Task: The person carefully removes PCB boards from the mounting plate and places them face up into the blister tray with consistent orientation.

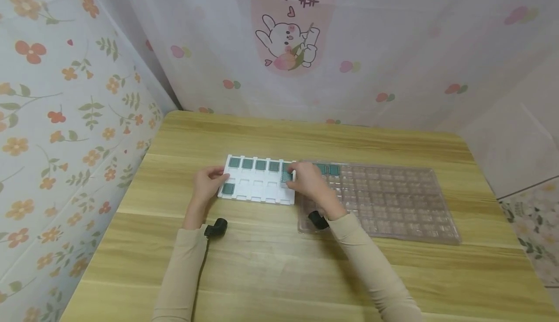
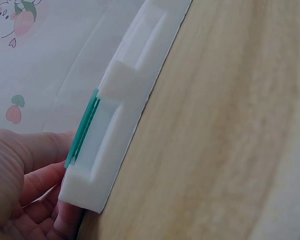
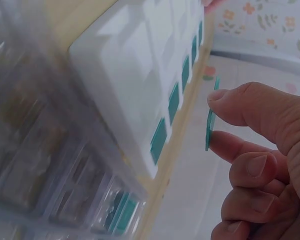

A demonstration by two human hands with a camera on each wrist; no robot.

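My left hand (image 1: 208,184) grips the left end of a white compartment tray (image 1: 257,184), with its fingers against the tray's end in the left wrist view. Between the thumb and index finger of my right hand (image 1: 307,181) is a thin green square chip (image 3: 211,117), held on edge in the right wrist view. It overlaps the tray's far right corner in the head view. A row of green chips (image 1: 260,165) fills the tray's far side, and a single chip (image 1: 228,188) sits in the near left pocket, beside my left thumb.
A clear plastic tray (image 1: 393,201) with many pockets lies right of the white tray, under my right forearm. A few green chips (image 1: 334,169) sit in its far left pockets. A patterned curtain (image 1: 371,45) hangs behind the wooden table (image 1: 262,273).
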